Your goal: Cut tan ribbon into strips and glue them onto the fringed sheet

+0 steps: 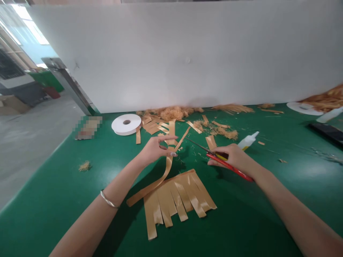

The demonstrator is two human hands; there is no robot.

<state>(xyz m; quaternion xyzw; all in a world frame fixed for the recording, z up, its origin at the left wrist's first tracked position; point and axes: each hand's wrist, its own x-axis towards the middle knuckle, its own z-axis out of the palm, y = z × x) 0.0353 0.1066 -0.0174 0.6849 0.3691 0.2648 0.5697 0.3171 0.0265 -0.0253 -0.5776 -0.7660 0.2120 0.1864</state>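
Observation:
My left hand (155,149) is over the middle of the table, forefinger stretched out. Near its thumb it grips a long tan ribbon (166,170), whose lower end curves down to the table at the left. In my right hand (234,157) is a pair of scissors (227,165) with red handles, blades pointing left toward my left hand. Whether the blades are parted is hard to see. Below both hands lies a fringe of tan ribbon strips (177,198), side by side and joined along the upper edge. Loose cut ribbon pieces (151,125) lie beyond my left hand.
A white ribbon reel (126,124) stands at the back left of the green table (66,200). Frayed tan fibres (174,112) line the white board (187,53). A white glue bottle (248,141) lies beyond my right hand. A black phone-like object (328,134) is at the far right.

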